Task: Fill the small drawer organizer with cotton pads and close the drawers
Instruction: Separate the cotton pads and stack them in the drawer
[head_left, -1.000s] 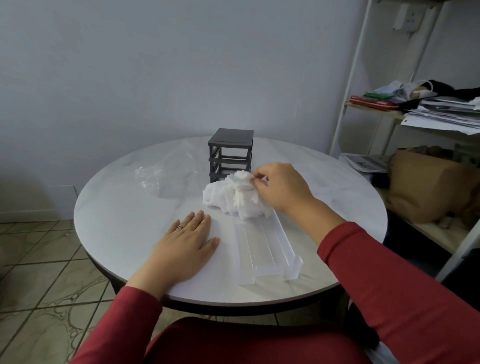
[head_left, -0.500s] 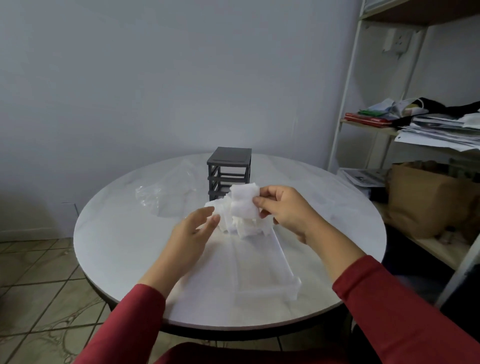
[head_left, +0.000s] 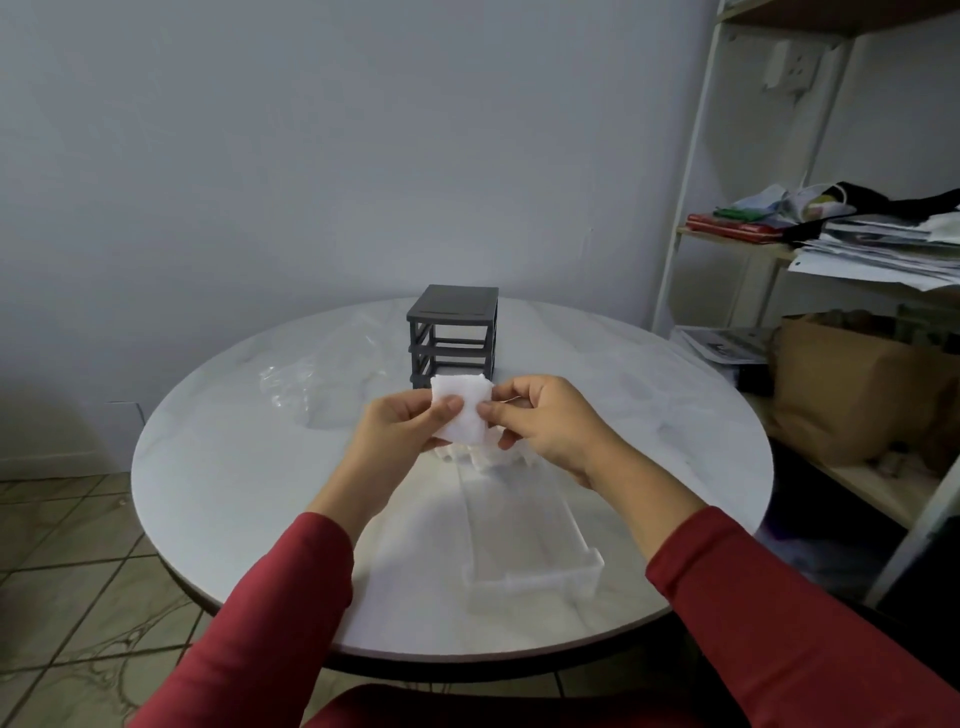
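On the round marble table (head_left: 218, 467) we see the dark organizer frame (head_left: 452, 332) standing with empty slots, a clear drawer (head_left: 524, 540) lying nearer us, and our left hand (head_left: 400, 431) and right hand (head_left: 545, 421) each pinching one cotton pad (head_left: 462, 410) above the pile (head_left: 483, 457).

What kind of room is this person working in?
Probably a room in a home: a round marble-look table on a tiled floor, beside a shelf stacked with papers and a brown paper bag.
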